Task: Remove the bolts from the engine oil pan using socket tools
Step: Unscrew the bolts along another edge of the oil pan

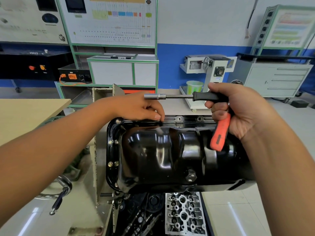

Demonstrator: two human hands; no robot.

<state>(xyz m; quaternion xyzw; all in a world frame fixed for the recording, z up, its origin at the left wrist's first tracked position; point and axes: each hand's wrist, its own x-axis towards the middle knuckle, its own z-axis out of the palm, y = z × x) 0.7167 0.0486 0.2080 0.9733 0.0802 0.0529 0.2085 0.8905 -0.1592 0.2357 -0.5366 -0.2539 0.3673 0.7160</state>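
A glossy black oil pan [170, 150] sits upside-up on the engine in front of me, its flange ringed with bolts. My left hand [139, 108] reaches to the far flange and pinches a bolt [158, 120] between thumb and fingertips. My right hand [238, 108] hovers above the pan's right part and grips two tools: a black-handled socket driver [180, 96] pointing left with a silver socket at its tip, and an orange-handled ratchet [219, 133] hanging down. Bolts remain on the left flange [110, 142], while two far flange holes [189, 119] look empty.
A silver cylinder head [184, 215] lies on the floor below the pan. An engine stand crank handle [58, 200] sticks out at lower left. A wooden table [25, 113] stands at left, with training panels, a green bucket [194, 86] and cabinets behind.
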